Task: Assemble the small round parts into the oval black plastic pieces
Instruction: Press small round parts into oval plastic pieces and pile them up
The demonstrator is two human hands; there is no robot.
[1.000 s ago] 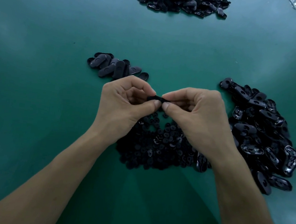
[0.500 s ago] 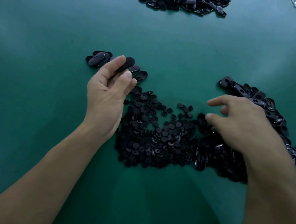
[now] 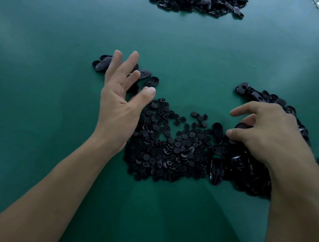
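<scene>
Lying in the middle of the green table [image 3: 40, 88] is a heap of small round parts [image 3: 171, 145], with the oval black pieces [image 3: 248, 169] just to its right. The left hand [image 3: 119, 104] hangs open, fingers spread, above a little bunch of ovals [image 3: 101, 65] farther off. The right hand [image 3: 267, 136] curls over the oval pile; I cannot tell if it has one. These look light, hard and shiny, so maybe slippery. Pinch an oval by its long edges.

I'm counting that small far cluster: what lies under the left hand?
Some oval black pieces show on either side of the left hand, its fingers spread, lying on the green table. Any directly beneath the fingers and palm are covered.
</scene>
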